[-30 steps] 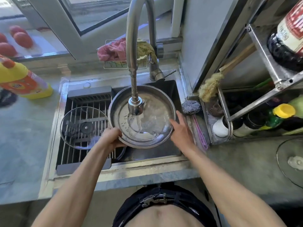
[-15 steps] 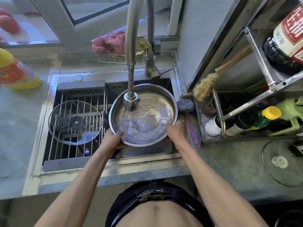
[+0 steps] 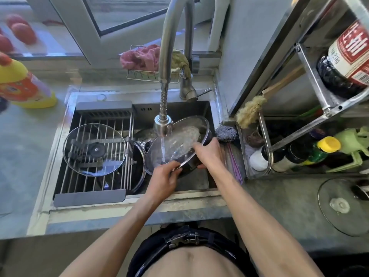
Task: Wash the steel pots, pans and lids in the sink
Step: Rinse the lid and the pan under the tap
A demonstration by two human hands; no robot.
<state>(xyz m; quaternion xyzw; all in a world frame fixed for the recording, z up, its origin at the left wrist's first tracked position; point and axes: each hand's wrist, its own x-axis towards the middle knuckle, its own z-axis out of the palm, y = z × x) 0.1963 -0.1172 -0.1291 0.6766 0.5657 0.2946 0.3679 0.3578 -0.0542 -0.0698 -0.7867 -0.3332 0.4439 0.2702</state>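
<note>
Under the tap: steel pan point(image 3: 179, 142) tilted in the sink point(image 3: 199, 182), rim dropping left, water point(image 3: 162, 150) striking its inside
Hands: left hand point(image 3: 163, 179) grips the near, lower rim; right hand point(image 3: 209, 153) holds the right edge, fingers curled over
Relation: pan just ahead, between both hands
Surfaces: pan round, shiny, wet; glass lid point(image 3: 94, 149) flat on the ribbed rack point(image 3: 95, 156)

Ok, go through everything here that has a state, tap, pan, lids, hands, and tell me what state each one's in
Tap: running, water falling into the pan.
Steel pan: tilted under the stream, wet inside.
Left hand: grips the pan's near rim.
Right hand: holds the pan's right side.
Glass lid: lying flat on the drying rack.
Second glass lid: flat on the counter at right.
Yellow-capped bottle: capped.
</note>
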